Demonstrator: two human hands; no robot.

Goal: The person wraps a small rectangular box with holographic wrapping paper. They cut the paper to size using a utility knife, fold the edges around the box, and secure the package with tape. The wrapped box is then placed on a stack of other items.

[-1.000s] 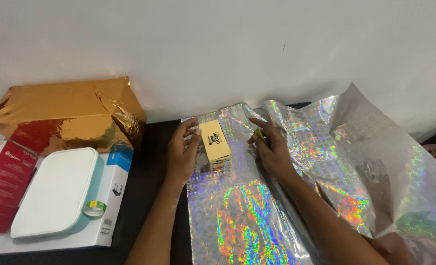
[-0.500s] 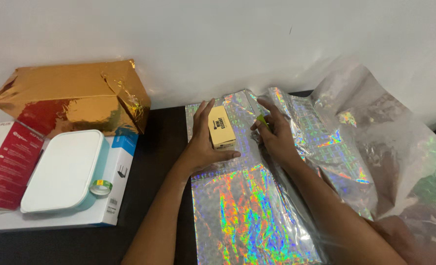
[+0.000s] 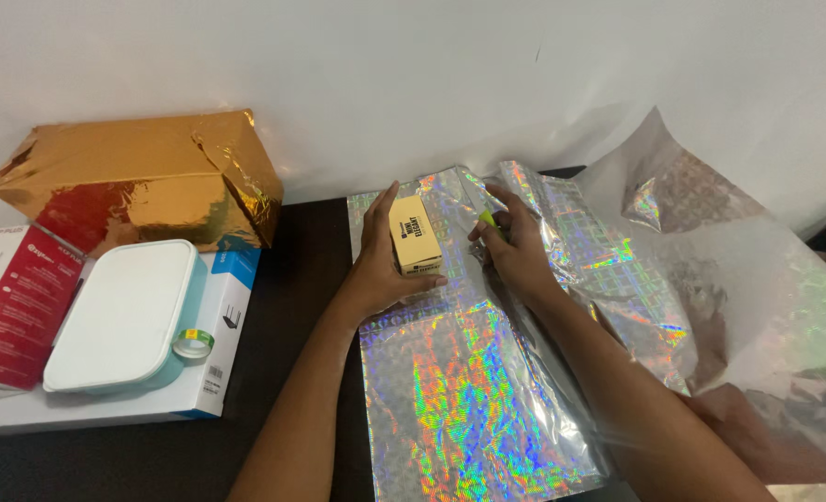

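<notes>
- Head view, against half a second back: your left hand [image 3: 376, 265] has kept its place beside the small yellow box [image 3: 415, 236], thumb now curled under the box's near end; the box sits slightly more upright in frame. Loose holographic wrapping paper [image 3: 469, 390] on the right has settled lower and flatter.
- Left forearm runs up from the bottom edge, wrist straight, palm against the box's left side, fingers stretched along it toward the wall [image 3: 413, 74].
- Right forearm comes in from the lower right, crossing the paper; your right hand [image 3: 515, 251] lies just right of the box, not touching it.
- Left hand: half open, cupping the box between palm and thumb, pressing it onto the paper.
- Right hand: fingers bunched narrow, pinching a small yellow-green object [image 3: 487, 218] and a fold of the paper.
- Box rests on the far end of the paper, on the dark desk [image 3: 292, 279].
- Off left: gold-wrapped parcel [image 3: 144, 181], white case [image 3: 120, 316], tape roll [image 3: 192, 344], red carton [image 3: 18, 302].
</notes>
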